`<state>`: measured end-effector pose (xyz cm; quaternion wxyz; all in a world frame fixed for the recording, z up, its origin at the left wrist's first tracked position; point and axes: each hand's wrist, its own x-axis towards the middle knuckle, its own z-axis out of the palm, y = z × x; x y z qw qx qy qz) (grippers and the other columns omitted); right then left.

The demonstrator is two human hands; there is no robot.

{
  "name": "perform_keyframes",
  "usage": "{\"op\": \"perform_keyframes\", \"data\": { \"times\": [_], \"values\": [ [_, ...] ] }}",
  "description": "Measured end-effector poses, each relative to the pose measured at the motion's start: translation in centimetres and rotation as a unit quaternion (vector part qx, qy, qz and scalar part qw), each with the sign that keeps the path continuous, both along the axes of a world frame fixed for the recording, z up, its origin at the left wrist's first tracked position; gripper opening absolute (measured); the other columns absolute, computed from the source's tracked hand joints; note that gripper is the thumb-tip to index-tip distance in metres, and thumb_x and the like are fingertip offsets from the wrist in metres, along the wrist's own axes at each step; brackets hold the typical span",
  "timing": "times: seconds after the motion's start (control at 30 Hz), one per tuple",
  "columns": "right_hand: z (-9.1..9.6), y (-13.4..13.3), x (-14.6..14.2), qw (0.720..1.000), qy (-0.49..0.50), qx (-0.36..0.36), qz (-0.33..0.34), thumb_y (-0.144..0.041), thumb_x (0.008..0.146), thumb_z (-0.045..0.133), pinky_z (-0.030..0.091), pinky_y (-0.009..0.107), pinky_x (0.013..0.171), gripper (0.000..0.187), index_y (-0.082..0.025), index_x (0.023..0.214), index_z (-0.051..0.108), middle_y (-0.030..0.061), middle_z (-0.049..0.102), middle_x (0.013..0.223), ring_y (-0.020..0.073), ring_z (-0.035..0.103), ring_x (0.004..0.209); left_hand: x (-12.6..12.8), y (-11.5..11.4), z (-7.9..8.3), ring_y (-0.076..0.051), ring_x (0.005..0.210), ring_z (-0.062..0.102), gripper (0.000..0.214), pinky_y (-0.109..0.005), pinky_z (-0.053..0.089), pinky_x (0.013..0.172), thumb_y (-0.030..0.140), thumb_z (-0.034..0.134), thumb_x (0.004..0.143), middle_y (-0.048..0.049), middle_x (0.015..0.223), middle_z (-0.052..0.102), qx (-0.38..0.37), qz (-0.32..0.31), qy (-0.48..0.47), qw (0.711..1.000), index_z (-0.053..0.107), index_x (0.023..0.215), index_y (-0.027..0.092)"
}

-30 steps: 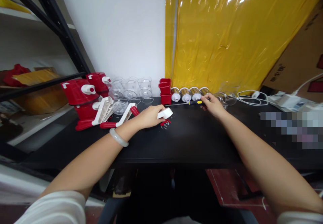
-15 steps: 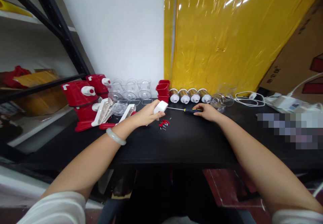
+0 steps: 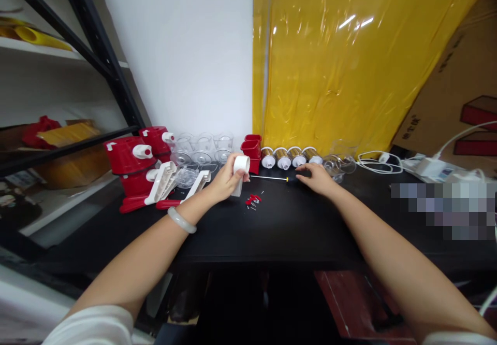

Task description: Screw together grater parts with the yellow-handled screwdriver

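Note:
My left hand (image 3: 229,178) is closed around a white plastic crank part (image 3: 241,164), its round open collar turned up and a flat arm hanging below the fingers. My right hand (image 3: 316,178) has thumb and fingers around the dark handle of a screwdriver (image 3: 274,178), whose shaft points left toward my left hand. Its handle is partly hidden by the fingers. On the black table just below lie small red pieces (image 3: 254,198) and several loose screws (image 3: 253,207).
Red grater-like bodies (image 3: 130,161) and white crank arms with red grips (image 3: 163,182) stand left. Behind are clear plastic cups (image 3: 204,143), red hoppers (image 3: 251,151) and several metal drums (image 3: 282,157). White cables (image 3: 378,163) and a power strip (image 3: 430,168) lie right.
My left hand has turned the white crank part, so its collar faces me and its arm shows below. The screwdriver shaft shows more fully. The view has shifted slightly.

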<state>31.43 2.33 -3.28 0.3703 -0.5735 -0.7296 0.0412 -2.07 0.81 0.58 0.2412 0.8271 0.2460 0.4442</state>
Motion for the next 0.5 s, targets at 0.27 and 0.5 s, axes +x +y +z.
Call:
{"op": "perform_keyframes", "data": {
  "times": [0.27,0.5],
  "values": [
    [5.2,-3.9,-10.5,0.912,0.224,-0.097,0.330,-0.051,0.090,0.054,0.049,0.029,0.065,0.034,-0.019,0.092,0.064,0.0032,0.067,0.078,0.0158,0.063,0.074,-0.5,0.4,-1.3,-0.023,0.091,0.061,0.061,-0.041,0.049,0.081,0.064,0.043,0.092,-0.0134,0.110,0.056,0.166,0.073,0.016,0.983,0.025,0.131,0.021],
    [4.3,-4.3,-14.9,0.876,0.267,-0.109,0.387,-0.061,0.091,0.049,0.038,0.025,0.056,0.046,-0.020,0.070,0.050,-0.0029,0.055,0.059,0.0099,0.047,0.053,0.0,-0.2,-0.5,-0.026,0.104,0.058,0.055,-0.044,0.049,0.086,0.062,0.043,0.093,-0.0144,0.116,0.051,0.295,0.054,0.040,0.953,0.031,0.128,0.022]
  ]
}}
